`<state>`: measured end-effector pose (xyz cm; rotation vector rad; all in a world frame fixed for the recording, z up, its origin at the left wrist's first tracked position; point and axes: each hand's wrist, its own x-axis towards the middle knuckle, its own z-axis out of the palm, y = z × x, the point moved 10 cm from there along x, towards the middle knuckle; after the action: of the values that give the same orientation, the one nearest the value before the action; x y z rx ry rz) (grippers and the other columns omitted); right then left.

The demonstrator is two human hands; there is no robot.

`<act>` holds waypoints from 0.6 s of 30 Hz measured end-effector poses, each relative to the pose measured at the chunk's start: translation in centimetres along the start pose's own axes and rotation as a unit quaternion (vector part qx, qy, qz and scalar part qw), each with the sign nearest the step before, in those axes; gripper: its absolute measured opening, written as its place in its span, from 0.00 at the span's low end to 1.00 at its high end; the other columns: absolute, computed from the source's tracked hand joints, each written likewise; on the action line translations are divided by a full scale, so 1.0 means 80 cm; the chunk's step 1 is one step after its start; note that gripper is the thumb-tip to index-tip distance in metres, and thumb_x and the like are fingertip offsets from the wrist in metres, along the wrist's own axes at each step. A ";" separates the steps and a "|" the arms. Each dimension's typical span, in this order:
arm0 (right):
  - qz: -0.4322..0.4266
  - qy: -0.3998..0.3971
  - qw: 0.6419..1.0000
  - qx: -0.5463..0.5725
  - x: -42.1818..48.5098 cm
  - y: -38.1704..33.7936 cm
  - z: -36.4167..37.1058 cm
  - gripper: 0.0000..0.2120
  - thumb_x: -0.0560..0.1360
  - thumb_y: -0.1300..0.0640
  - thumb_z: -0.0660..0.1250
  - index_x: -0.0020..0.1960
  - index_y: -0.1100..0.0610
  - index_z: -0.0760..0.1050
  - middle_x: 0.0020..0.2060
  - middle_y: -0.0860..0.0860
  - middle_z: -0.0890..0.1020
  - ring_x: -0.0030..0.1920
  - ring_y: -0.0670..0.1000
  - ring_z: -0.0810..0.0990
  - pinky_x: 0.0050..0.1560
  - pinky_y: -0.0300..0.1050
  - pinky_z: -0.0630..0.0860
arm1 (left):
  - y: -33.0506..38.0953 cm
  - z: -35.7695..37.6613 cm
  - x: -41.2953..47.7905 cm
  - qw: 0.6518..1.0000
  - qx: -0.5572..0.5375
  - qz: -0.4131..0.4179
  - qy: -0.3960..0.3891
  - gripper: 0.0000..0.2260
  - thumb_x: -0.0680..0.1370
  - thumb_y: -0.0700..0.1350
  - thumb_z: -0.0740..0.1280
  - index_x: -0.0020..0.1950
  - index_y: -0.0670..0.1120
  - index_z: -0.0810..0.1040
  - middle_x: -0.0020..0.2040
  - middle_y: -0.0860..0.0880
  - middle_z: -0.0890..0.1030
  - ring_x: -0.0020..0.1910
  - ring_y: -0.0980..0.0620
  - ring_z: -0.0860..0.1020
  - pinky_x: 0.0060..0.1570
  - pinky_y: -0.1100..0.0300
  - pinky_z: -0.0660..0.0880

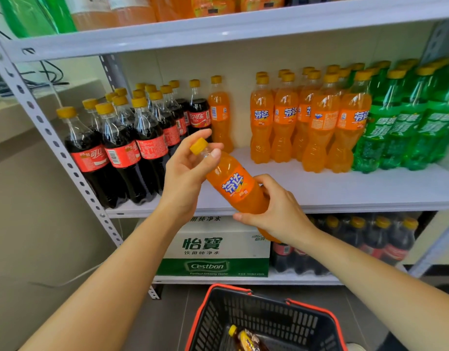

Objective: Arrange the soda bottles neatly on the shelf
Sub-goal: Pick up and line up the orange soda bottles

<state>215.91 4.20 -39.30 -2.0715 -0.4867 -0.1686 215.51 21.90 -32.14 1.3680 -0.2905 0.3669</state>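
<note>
Placement step: orange bottle [234, 184] is in mid-air in front of the shelf [345, 188], left grip [185, 171] grasping its neck below the cap, right grip [276, 211] wrapped round its base. Long axis tilted: cap points up-left, base down-right. Next, probably: stand it upright and set it down beyond both grips, just left of the orange row [319, 122], label out

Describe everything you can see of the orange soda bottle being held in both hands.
The orange soda bottle is clear plastic, full of orange drink, with a yellow cap on and an orange label with blue-and-white characters facing the camera. It tilts, cap up-left, base down-right. The left hand holds its neck below the cap; the right hand grips its lower body, hiding the base. It is held in front of the middle shelf.
</note>
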 end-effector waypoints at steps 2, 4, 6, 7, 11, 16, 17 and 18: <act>0.005 -0.018 1.000 -0.014 0.004 0.002 0.002 0.33 0.61 0.35 0.79 0.59 0.40 0.67 0.50 0.41 0.81 0.48 0.41 0.81 0.46 0.45 0.78 | 0.005 0.010 -0.004 1.000 0.006 0.018 -0.021 0.18 0.76 0.40 0.72 0.66 0.48 0.78 0.55 0.45 0.85 0.57 0.44 0.82 0.59 0.42 0.78; 0.005 -0.043 0.999 0.027 0.006 -0.002 0.005 0.38 0.59 0.33 0.78 0.63 0.40 0.67 0.52 0.41 0.81 0.51 0.40 0.81 0.49 0.42 0.77 | 0.009 0.023 -0.010 0.998 0.016 0.036 -0.048 0.18 0.76 0.38 0.73 0.65 0.47 0.78 0.54 0.45 0.86 0.58 0.43 0.83 0.59 0.45 0.79; -0.004 -0.059 0.994 0.091 0.006 -0.007 0.007 0.40 0.61 0.36 0.78 0.69 0.43 0.68 0.56 0.44 0.82 0.55 0.44 0.82 0.55 0.48 0.80 | 0.010 0.038 -0.018 0.995 0.041 0.047 -0.083 0.19 0.75 0.36 0.74 0.65 0.45 0.78 0.54 0.46 0.86 0.59 0.45 0.83 0.57 0.52 0.80; -0.015 -0.058 0.992 0.112 0.005 -0.011 0.006 0.37 0.64 0.40 0.80 0.69 0.44 0.70 0.57 0.45 0.82 0.56 0.46 0.82 0.57 0.52 0.81 | 0.010 0.045 -0.023 0.992 0.051 0.049 -0.101 0.19 0.75 0.36 0.74 0.65 0.45 0.78 0.54 0.45 0.86 0.59 0.46 0.83 0.56 0.54 0.79; -0.049 -0.035 0.984 0.170 0.002 -0.020 -0.008 0.29 0.66 0.53 0.81 0.64 0.48 0.76 0.55 0.47 0.84 0.56 0.51 0.83 0.56 0.54 0.82 | 0.017 0.061 -0.034 0.983 0.078 0.066 -0.150 0.19 0.76 0.38 0.75 0.65 0.45 0.78 0.57 0.43 0.85 0.62 0.46 0.83 0.57 0.49 0.81; -0.044 -0.057 0.976 0.203 -0.006 -0.013 -0.011 0.31 0.65 0.62 0.82 0.63 0.45 0.76 0.56 0.49 0.84 0.57 0.49 0.83 0.55 0.46 0.83 | 0.024 0.070 -0.039 0.969 0.109 0.065 -0.211 0.13 0.78 0.42 0.72 0.63 0.45 0.81 0.58 0.45 0.86 0.61 0.45 0.83 0.58 0.51 0.80; -0.044 -0.059 0.976 0.205 -0.007 -0.012 -0.012 0.31 0.65 0.63 0.82 0.63 0.44 0.76 0.56 0.48 0.84 0.57 0.49 0.83 0.54 0.45 0.82 | 0.022 0.072 -0.041 0.967 0.104 0.056 -0.226 0.12 0.79 0.41 0.71 0.63 0.45 0.81 0.58 0.44 0.86 0.62 0.45 0.83 0.58 0.54 0.80; -0.044 -0.061 0.976 0.206 -0.009 -0.011 -0.013 0.32 0.64 0.64 0.82 0.62 0.45 0.77 0.56 0.48 0.85 0.57 0.48 0.83 0.55 0.45 0.82 | 0.020 0.074 -0.042 0.964 0.096 0.045 -0.242 0.11 0.80 0.41 0.70 0.63 0.45 0.81 0.59 0.44 0.86 0.62 0.45 0.82 0.58 0.55 0.79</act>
<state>215.00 3.52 -38.25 -1.6603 -0.6325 0.0104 211.90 16.07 -31.04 1.6315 -0.7391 0.1310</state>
